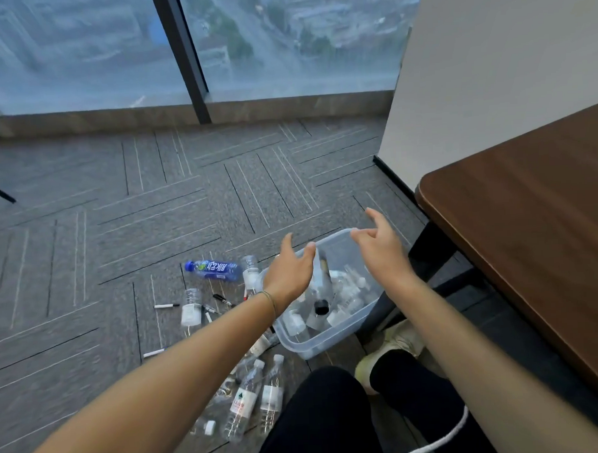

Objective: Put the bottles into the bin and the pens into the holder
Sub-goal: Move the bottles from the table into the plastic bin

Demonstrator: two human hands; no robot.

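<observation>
A clear plastic bin [297, 346] stands on the carpet and holds several clear bottles. A blurred bottle with a black cap [320, 294] points cap-down inside it, just under my left hand's fingertips. My left hand [287, 273] hovers over the bin's left rim with spread fingers and grips nothing. Above the far rim, my right hand [380, 245] is also open and empty. On the floor to the left lie a blue-labelled bottle [213, 268], clear bottles [191, 306] [242, 403] and several pens [166, 305] [223, 299] [154, 352]. I see no pen holder.
A brown table [531, 233] juts in from the right, close to the bin. My shoe [395, 342] and dark-trousered knee [319, 413] are just behind the bin. A white cord [437, 439] lies near the bottom. A window wall [194, 59] closes the far side.
</observation>
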